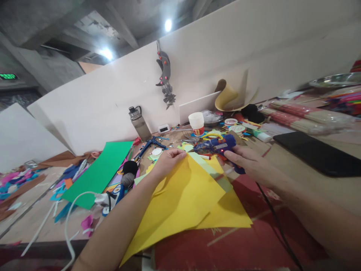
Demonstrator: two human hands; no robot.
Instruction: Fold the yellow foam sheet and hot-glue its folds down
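My left hand [168,162] pinches the top edge of a sheet of yellow paper [183,195], which hangs tilted toward me. My right hand [251,162] is wrapped round the handle of a blue hot glue gun [221,143]. A small red light glows on the gun's side, and its nozzle points left, just above and beyond the paper's top edge. From the gun a black cord [272,210] runs down to the right. More yellow paper and a pale green strip [207,165] lie under and behind the held sheet. Whether the nozzle touches anything I cannot tell.
Left of the paper lie a green sheet [103,169], a white plug with cable [103,199] and blue pliers-like tool [149,146]. Farther back stand a grey bottle [139,124] and stacked paper cups [196,122]. A black flat object [318,150] lies on the right.
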